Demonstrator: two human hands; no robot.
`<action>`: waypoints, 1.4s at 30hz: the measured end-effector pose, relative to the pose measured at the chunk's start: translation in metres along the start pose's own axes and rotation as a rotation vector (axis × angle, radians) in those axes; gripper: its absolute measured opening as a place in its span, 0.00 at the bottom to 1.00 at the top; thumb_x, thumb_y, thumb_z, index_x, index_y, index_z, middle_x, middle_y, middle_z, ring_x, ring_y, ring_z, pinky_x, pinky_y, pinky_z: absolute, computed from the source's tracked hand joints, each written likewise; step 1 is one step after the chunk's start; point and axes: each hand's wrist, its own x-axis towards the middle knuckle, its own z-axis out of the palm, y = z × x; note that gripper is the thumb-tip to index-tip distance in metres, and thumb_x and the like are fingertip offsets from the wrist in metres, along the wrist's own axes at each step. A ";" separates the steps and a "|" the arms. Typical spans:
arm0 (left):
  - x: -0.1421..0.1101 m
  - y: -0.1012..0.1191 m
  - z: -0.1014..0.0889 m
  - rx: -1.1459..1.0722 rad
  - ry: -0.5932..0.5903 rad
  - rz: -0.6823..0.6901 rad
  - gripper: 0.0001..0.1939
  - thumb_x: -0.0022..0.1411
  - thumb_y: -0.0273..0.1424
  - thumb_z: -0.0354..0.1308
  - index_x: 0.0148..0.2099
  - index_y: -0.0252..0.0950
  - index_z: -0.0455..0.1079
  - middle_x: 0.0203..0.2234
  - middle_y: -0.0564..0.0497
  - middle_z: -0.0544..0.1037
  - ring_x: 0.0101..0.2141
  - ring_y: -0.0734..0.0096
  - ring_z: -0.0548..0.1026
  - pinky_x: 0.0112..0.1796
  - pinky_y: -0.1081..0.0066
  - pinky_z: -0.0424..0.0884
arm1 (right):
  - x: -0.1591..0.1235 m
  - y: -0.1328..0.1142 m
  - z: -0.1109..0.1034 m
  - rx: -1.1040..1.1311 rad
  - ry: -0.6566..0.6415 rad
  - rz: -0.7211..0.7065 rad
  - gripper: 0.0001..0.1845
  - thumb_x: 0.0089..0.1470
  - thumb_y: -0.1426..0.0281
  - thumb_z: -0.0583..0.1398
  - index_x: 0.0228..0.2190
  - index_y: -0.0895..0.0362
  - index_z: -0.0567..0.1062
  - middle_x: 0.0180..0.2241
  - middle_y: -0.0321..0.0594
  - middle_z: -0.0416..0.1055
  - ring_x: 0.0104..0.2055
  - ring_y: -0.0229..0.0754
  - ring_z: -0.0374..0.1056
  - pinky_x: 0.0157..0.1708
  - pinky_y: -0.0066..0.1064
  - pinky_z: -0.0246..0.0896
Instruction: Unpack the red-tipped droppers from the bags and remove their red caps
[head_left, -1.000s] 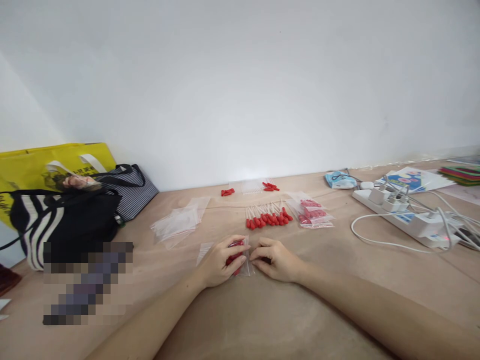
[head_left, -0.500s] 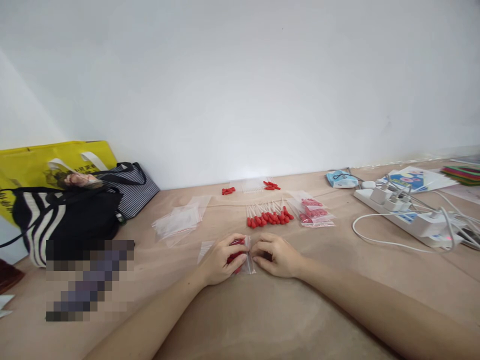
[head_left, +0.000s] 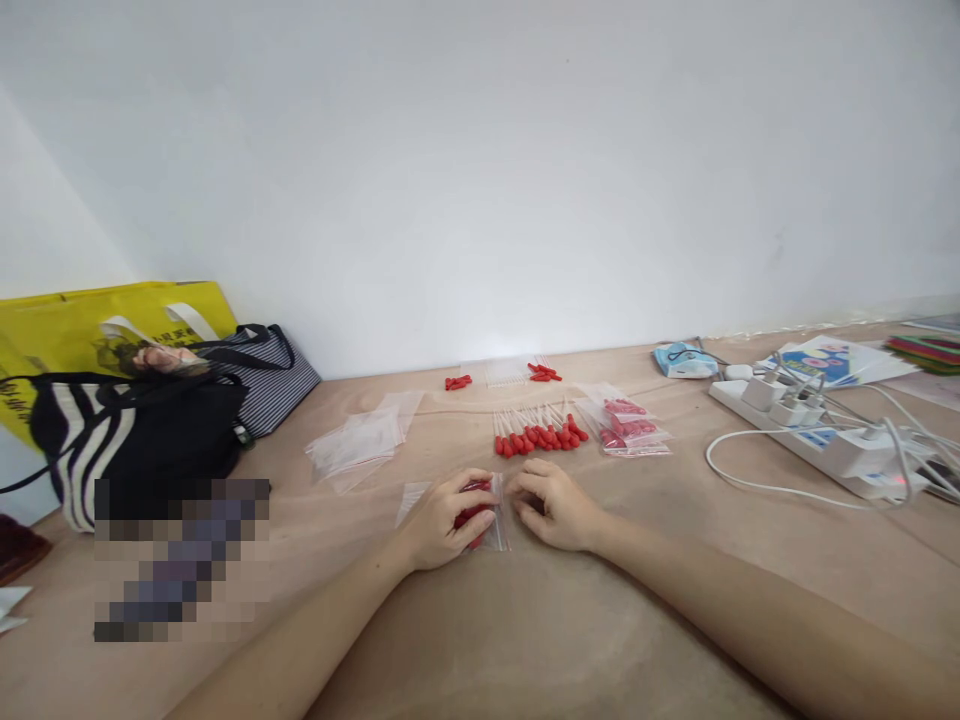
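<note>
My left hand (head_left: pixel 444 522) rests on the table with thumb and fingers closed around a small clear zip bag (head_left: pixel 498 538) with red pieces inside. The bag lies flat, its zip edge facing right; the hand covers its left part. Just right of that edge is my right hand (head_left: pixel 556 510), fingers loosely curled, thumb and fingertips apart, with nothing visible between them. Beyond the hands lies a row of white sticks with red bulb-shaped ends (head_left: pixel 536 437). Filled zip bags (head_left: pixel 631 432) lie to its right, and a pile of flat clear bags (head_left: pixel 360 445) to the left.
Small red pieces (head_left: pixel 544 373) lie near the wall. On the right are a power strip (head_left: pixel 814 440) with white cables, a blue face mask packet (head_left: pixel 684 360) and papers (head_left: pixel 825 357). A black bag (head_left: pixel 150 450), a striped bag (head_left: pixel 274 385) and a yellow bag (head_left: pixel 45 320) stand at left.
My right hand has drawn back slightly to the right, away from the bag's zip edge. My left hand stays on the bag. The view has shifted very slightly.
</note>
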 end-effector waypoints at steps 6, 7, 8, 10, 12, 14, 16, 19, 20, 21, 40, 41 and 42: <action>-0.001 0.009 -0.011 -0.134 -0.064 0.072 0.13 0.52 0.26 0.52 0.42 0.37 0.59 0.47 0.46 0.66 0.44 0.68 0.68 0.43 0.68 0.65 | 0.002 0.010 -0.001 -0.012 -0.005 -0.099 0.15 0.48 0.78 0.54 0.37 0.53 0.72 0.36 0.40 0.67 0.37 0.39 0.61 0.37 0.32 0.56; -0.002 0.010 -0.012 -0.149 -0.068 0.077 0.13 0.51 0.25 0.52 0.41 0.37 0.58 0.47 0.46 0.66 0.44 0.68 0.68 0.43 0.68 0.65 | 0.003 0.010 -0.002 -0.013 -0.017 -0.111 0.13 0.48 0.77 0.55 0.36 0.53 0.73 0.35 0.40 0.67 0.37 0.39 0.61 0.37 0.33 0.56; -0.002 0.011 -0.012 -0.159 -0.077 0.080 0.13 0.51 0.24 0.51 0.40 0.37 0.57 0.47 0.46 0.66 0.44 0.68 0.67 0.43 0.68 0.65 | 0.003 0.011 -0.002 -0.014 -0.024 -0.119 0.12 0.49 0.76 0.56 0.35 0.52 0.73 0.35 0.39 0.68 0.36 0.39 0.61 0.37 0.33 0.55; -0.002 0.013 -0.012 -0.167 -0.093 0.083 0.11 0.51 0.23 0.50 0.39 0.37 0.57 0.47 0.46 0.66 0.45 0.68 0.67 0.43 0.68 0.65 | 0.003 0.011 -0.003 -0.013 -0.027 -0.130 0.09 0.50 0.73 0.56 0.33 0.52 0.74 0.33 0.38 0.69 0.35 0.38 0.61 0.36 0.33 0.55; -0.002 0.013 -0.010 -0.168 -0.088 0.081 0.10 0.51 0.22 0.49 0.38 0.37 0.58 0.47 0.45 0.66 0.45 0.68 0.67 0.43 0.68 0.64 | 0.002 0.011 -0.005 -0.009 -0.024 -0.141 0.07 0.51 0.72 0.56 0.31 0.53 0.74 0.32 0.38 0.69 0.34 0.38 0.61 0.36 0.33 0.54; -0.002 0.012 -0.007 -0.164 -0.069 0.075 0.10 0.52 0.22 0.48 0.38 0.37 0.58 0.45 0.45 0.67 0.45 0.67 0.67 0.43 0.68 0.64 | 0.002 0.010 -0.006 0.011 -0.035 -0.161 0.06 0.51 0.70 0.56 0.31 0.54 0.74 0.32 0.38 0.70 0.34 0.38 0.61 0.36 0.33 0.54; -0.002 0.011 -0.005 -0.154 -0.042 0.055 0.10 0.52 0.22 0.48 0.38 0.37 0.58 0.44 0.45 0.67 0.44 0.67 0.67 0.43 0.68 0.64 | 0.002 0.007 -0.007 0.037 -0.061 -0.200 0.07 0.49 0.66 0.58 0.32 0.54 0.74 0.33 0.39 0.70 0.35 0.38 0.62 0.36 0.32 0.54; -0.002 0.010 -0.004 -0.145 -0.014 0.009 0.09 0.51 0.22 0.48 0.37 0.37 0.59 0.43 0.46 0.67 0.42 0.68 0.68 0.41 0.68 0.65 | 0.003 0.001 -0.008 -0.018 -0.063 -0.282 0.12 0.48 0.61 0.59 0.33 0.54 0.73 0.35 0.39 0.69 0.36 0.38 0.61 0.35 0.31 0.53; -0.002 0.010 -0.004 -0.146 -0.009 -0.002 0.09 0.51 0.22 0.48 0.36 0.37 0.59 0.43 0.46 0.67 0.42 0.68 0.68 0.41 0.68 0.65 | 0.003 -0.001 -0.008 -0.077 -0.053 -0.320 0.11 0.50 0.61 0.58 0.33 0.54 0.73 0.34 0.38 0.70 0.36 0.38 0.61 0.35 0.31 0.53; -0.001 0.010 -0.004 -0.147 -0.006 -0.008 0.09 0.51 0.22 0.48 0.36 0.37 0.59 0.43 0.47 0.67 0.42 0.68 0.68 0.41 0.68 0.65 | 0.004 -0.002 -0.007 -0.149 -0.043 -0.366 0.09 0.52 0.63 0.56 0.33 0.54 0.72 0.32 0.38 0.70 0.35 0.38 0.61 0.34 0.31 0.51; 0.005 0.014 -0.004 -0.152 0.019 -0.047 0.16 0.55 0.24 0.49 0.47 0.37 0.64 0.45 0.47 0.67 0.45 0.70 0.67 0.47 0.68 0.63 | 0.009 -0.006 0.000 -0.332 0.119 -0.361 0.11 0.54 0.73 0.49 0.27 0.58 0.70 0.26 0.39 0.67 0.30 0.38 0.56 0.32 0.32 0.47; 0.005 0.014 -0.004 -0.150 0.015 -0.051 0.16 0.56 0.24 0.49 0.47 0.37 0.65 0.46 0.47 0.67 0.46 0.69 0.67 0.47 0.68 0.63 | 0.009 -0.006 0.001 -0.341 0.131 -0.364 0.12 0.54 0.74 0.48 0.27 0.58 0.70 0.25 0.39 0.67 0.29 0.38 0.56 0.32 0.32 0.46; 0.005 0.014 -0.004 -0.149 0.011 -0.054 0.16 0.56 0.25 0.49 0.47 0.38 0.66 0.47 0.47 0.67 0.46 0.69 0.67 0.47 0.67 0.63 | 0.009 -0.005 0.001 -0.348 0.140 -0.363 0.12 0.54 0.74 0.48 0.27 0.58 0.70 0.25 0.39 0.67 0.29 0.38 0.56 0.31 0.32 0.46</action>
